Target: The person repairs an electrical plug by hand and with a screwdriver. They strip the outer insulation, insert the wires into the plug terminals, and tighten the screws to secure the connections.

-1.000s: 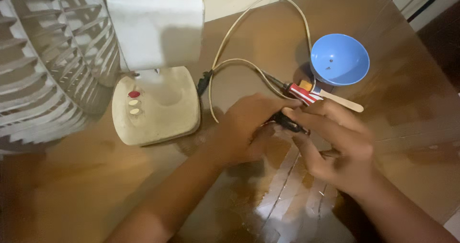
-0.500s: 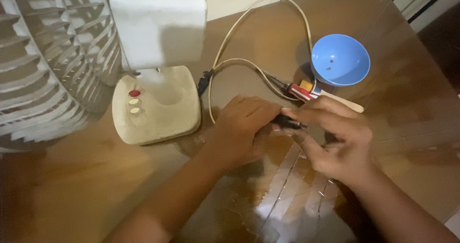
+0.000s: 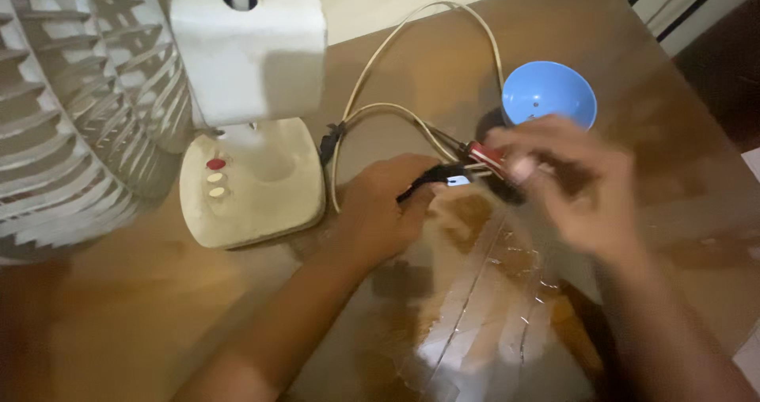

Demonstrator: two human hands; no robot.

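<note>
My left hand [image 3: 380, 212] rests on the wooden table and pinches a small black part [image 3: 431, 180] at the end of the fan's cream cord [image 3: 372, 117]. My right hand [image 3: 578, 188] is blurred by motion and hovers with spread fingers over a red-handled tool [image 3: 484, 155] lying beside the blue bowl [image 3: 550, 93]. The blur hides whether its fingers grip the tool. The cord loops from the black part back toward the fan base.
A white desk fan stands at the left, with its ribbed grille [image 3: 71, 109] and a cream base [image 3: 253, 184] carrying a red and two pale buttons. Clear tape strips [image 3: 475, 307] shine on the table [image 3: 119, 323] in front of me.
My right hand has let go of the black part and moved up and right over the red-handled tool. My left hand has kept hold of the part.
</note>
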